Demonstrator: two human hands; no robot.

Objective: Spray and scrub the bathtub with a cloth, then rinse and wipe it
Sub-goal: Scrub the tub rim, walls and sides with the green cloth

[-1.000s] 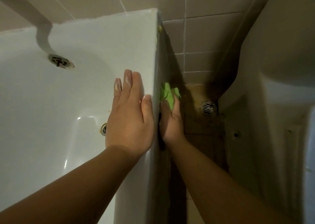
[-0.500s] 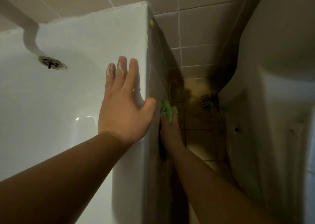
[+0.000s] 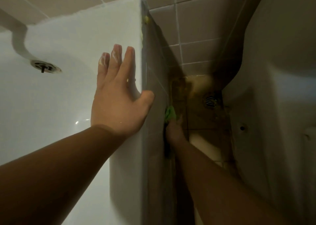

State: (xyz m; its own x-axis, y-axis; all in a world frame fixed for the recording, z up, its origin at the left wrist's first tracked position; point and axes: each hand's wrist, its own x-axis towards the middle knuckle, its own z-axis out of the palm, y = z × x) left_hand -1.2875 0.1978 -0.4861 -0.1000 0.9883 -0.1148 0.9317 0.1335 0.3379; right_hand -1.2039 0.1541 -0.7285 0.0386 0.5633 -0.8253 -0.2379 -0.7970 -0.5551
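Beside the sink (image 3: 273, 105), left hand (image 3: 118, 103) spread on bathtub (image 3: 68, 41) rim, right hand (image 3: 174, 132) pressing cloth (image 3: 170, 116)

Beige tiled walls (image 3: 196, 24), stained floor (image 3: 201, 115) with drain (image 3: 210, 100).

- The white glossy bathtub (image 3: 71, 57) has a broad flat rim, and the left hand (image 3: 118, 98) rests flat on it, fingers (image 3: 129, 60) straight.
- A round metal drain (image 3: 45, 67) sits in the tub's basin.
- The brown tiled floor (image 3: 201, 120), stained and dim, lies beside the tub, with a round metal floor drain (image 3: 210, 100) set in it.
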